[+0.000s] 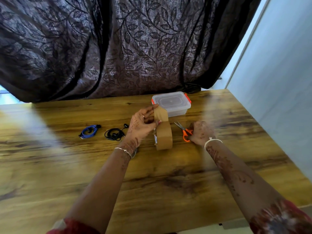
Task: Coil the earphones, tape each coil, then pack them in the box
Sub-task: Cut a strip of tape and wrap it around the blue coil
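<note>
At left hand (143, 123): thumb & fingers curled, pinching free end of tape strip (160, 114), drawn up & away off tape roll (164, 137). At right hand (200, 132): fingers closed round orange handles of scissors (183, 130), low over table (168, 183); cannot tell whether lifted or touching the wood. Blades a little parted by the look of it, tips aimed up-left toward strip.

Hinge of next move, prob. the cut: long axis of strip running from top of roll away from body to the left fingers, fairly taut. Scissors just beside it on the right, apart, not yet on it. Far nearer to right hand; left tied up holding tension. Needs blades swung across strip, at right angles to that axis, btw roll & pinch.

Further out: roll standing on edge btw the two hands. Left of left hand, near but apart, black earphones (114, 134), loosely coiled, one bud trailing. Beyond those, blue earphones (89, 131), coiled tighter. No tape to be made out on either, so taping prob. not begun. Behind roll, box (179, 111): clear, orange latches, lid on, partly hidden by strip. Behind all, dark leaf-pattern curtain (118, 48).

Risk: strip folding onto itself or onto left fingers once cut.
</note>
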